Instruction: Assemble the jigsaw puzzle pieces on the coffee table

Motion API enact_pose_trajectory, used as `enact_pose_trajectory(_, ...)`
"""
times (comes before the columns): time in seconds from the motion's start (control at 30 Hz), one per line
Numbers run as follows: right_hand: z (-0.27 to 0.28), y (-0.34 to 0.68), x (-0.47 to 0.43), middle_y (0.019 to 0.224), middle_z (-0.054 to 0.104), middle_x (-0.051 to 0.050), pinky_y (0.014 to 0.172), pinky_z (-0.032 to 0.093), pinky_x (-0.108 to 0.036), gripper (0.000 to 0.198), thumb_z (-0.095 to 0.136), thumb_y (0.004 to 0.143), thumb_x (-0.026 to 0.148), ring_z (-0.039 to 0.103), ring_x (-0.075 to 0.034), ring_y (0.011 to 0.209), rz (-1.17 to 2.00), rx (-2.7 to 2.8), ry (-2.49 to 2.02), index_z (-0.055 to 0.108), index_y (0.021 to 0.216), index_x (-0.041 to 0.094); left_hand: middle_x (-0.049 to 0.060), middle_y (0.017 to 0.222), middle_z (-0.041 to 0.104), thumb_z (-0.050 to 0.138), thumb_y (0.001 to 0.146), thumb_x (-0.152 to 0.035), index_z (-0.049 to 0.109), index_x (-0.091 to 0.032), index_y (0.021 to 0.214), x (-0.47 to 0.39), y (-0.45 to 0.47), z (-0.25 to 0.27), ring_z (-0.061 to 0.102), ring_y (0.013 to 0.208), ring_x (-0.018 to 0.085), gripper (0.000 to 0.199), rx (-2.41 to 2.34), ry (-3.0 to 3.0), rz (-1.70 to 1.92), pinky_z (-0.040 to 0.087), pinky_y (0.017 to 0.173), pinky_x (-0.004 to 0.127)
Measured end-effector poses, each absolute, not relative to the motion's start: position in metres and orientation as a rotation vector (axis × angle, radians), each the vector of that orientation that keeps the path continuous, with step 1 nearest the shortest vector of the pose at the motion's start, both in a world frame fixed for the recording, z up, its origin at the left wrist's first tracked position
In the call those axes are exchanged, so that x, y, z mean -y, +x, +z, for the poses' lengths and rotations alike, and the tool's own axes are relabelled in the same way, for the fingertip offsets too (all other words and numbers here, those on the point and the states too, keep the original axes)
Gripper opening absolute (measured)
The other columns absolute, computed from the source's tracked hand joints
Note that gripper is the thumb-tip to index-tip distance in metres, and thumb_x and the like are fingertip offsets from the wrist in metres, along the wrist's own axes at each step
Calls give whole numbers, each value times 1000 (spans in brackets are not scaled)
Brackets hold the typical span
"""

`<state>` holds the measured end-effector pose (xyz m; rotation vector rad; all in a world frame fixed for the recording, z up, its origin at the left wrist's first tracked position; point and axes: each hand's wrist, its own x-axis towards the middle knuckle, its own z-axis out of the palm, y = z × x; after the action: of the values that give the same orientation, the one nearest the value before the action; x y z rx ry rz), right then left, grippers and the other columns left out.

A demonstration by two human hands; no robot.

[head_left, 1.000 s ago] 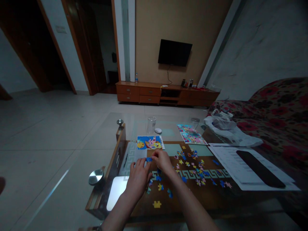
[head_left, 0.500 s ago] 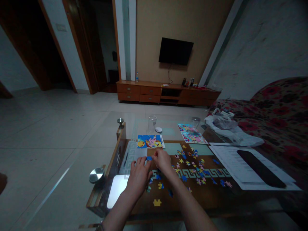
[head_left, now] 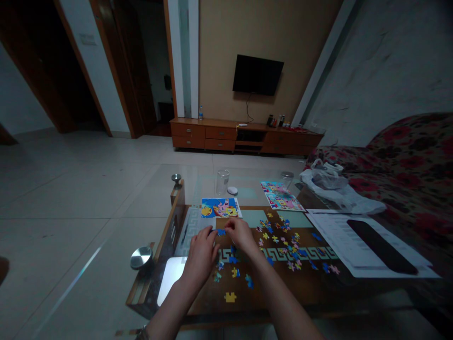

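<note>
Home living room: wall TV [head_left: 258,74], floral sofa [head_left: 406,160], glass coffee table [head_left: 170,278].

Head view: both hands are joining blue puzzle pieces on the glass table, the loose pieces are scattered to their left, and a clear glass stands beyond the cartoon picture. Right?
Not quite. In the head view the loose pieces lie scattered to the right of the hands, not the left. The left hand and right hand do meet at blue puzzle pieces, and the clear glass stands beyond the cartoon picture.

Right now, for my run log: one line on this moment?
left hand: on blue pieces | right hand: pinching them | loose pieces: scattered right
</note>
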<state>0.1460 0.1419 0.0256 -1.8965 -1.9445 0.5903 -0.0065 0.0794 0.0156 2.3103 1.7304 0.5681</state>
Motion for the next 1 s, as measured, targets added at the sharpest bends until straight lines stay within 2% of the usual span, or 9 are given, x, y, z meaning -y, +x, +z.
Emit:
enact_pose_trajectory(0.17,23,144,-140,91,73,-5,70,42,-24,14,63,78,10,64,-17,83,591,1973,-1820,72,86,17,14,134,50,44,92,-12,54,-14,123,-85,-15,21,47,124,26,33,-1862,2211,714,38,101,42)
enact_pose_trajectory(0.43,14,141,-140,93,71,-6,71,38,-25,8,65,78,12,62,-19,87,518,1962,-1844,70,81,18,13,125,56,46,89,-10,58,-15,113,-86,-28,28,49,120,28,27,-1986,2102,758,40,96,44)
enact_pose_trajectory(0.77,15,139,-138,96,70,-7,72,37,-25,12,61,79,10,61,-19,88,455,1971,-1846,69,86,16,9,131,57,50,88,-9,58,-19,119,-76,-8,24,48,125,25,34,-1674,2331,526,38,100,45)
enact_pose_trajectory(1.0,16,138,-136,97,69,-7,71,38,-26,7,64,81,16,62,-19,87,445,1969,-1865,69,86,17,8,139,53,51,88,-10,58,-20,121,-73,-2,19,42,131,30,35,-1560,2390,387,35,103,53)
